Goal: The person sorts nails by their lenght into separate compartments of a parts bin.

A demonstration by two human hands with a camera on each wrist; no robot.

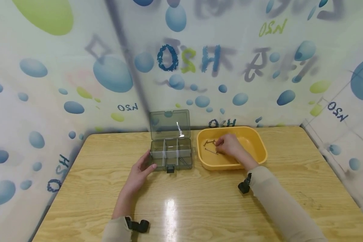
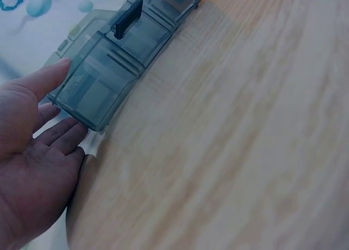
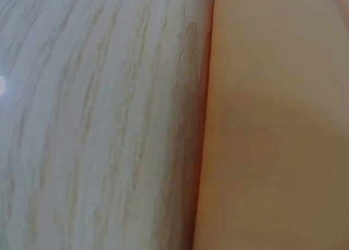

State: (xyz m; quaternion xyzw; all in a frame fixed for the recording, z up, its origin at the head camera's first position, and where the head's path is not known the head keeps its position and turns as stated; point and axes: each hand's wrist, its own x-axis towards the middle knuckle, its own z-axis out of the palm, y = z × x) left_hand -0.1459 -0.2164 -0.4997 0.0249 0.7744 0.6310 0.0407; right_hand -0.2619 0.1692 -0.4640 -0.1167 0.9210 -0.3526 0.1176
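My left hand [image 1: 139, 173] is at the left front corner of a grey translucent compartment box [image 1: 170, 162]. Its thumb lies along the front and its fairly straight fingers touch the left side, as the left wrist view also shows. The lid [image 1: 170, 125] stands raised at the back. A few thin metal pieces [image 1: 183, 161] lie in the front right compartment. My right hand [image 1: 229, 145] reaches into a yellow plastic tub [image 1: 254, 148], fingertips down among several thin screws [image 1: 211, 151]. I cannot tell whether it pinches one. The right wrist view shows only the tub's outer wall [image 3: 272, 125] and table.
Box and tub stand side by side near the back edge of a wood-grain table [image 1: 199, 201]. Behind them hangs a white wall covering [image 1: 199, 87] printed with blue and green drops. The box's black front latch [image 1: 170, 169] hangs down.
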